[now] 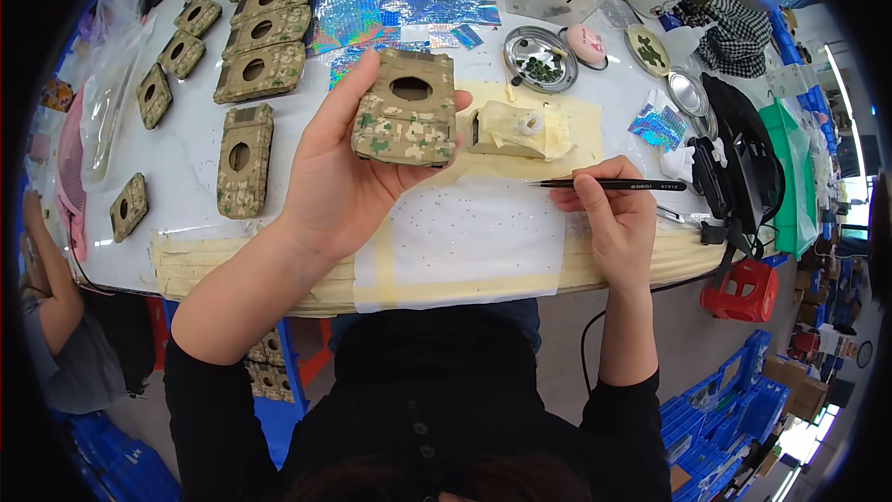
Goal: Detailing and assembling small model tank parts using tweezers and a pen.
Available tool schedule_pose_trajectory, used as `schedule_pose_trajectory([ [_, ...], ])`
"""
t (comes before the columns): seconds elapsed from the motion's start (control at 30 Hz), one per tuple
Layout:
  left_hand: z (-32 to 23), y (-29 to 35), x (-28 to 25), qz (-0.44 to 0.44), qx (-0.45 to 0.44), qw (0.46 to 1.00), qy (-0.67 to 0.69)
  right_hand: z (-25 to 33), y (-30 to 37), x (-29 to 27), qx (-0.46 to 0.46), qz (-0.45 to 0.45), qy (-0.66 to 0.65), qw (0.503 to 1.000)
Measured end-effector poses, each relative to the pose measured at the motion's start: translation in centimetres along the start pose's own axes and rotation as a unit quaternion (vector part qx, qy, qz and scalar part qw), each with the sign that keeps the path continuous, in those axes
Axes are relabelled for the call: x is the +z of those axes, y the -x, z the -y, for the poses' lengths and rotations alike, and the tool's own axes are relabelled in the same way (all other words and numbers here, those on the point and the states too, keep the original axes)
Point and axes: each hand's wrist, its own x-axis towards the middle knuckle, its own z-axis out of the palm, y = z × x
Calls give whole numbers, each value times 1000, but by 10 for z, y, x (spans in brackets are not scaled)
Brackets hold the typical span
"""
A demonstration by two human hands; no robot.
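Observation:
My left hand point(327, 188) grips a toy tank hull point(405, 128) in tan and green pixel camouflage, held tilted above the table. A dark round hole shows in the hull's top. Pinched in my right hand point(615, 218) are black tweezers point(646, 185), their fine tips pointing left, below and right of the hull and apart from it. Under both hands lies a white sheet point(465, 265) dotted with tiny specks. Just beyond the tweezers sits a block wrapped in cream masking tape point(522, 130), on a yellowish pad point(587, 121).
More camouflage hulls point(244, 160) stand on the left. Shiny holographic sheets point(437, 2) lie at the back. A round metal dish point(508, 56) holds small green parts, near a pink rounded item point(585, 44). A black bag point(743, 153) and green tray point(790, 177) are right. Another person's arm point(58, 288) shows far left.

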Motion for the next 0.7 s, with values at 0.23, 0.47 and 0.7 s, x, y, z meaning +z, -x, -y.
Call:
schedule_pose_trajectory([
  [0.23,0,1,1,1,-16,999,36,0,-1,3,1,-9,17,1000],
  [0.47,0,0,0,-4,-18,999,33,0,-2,3,4,-10,19,1000],
  [0.7,0,0,-1,5,-19,999,36,0,-2,3,0,-9,8,1000],
])
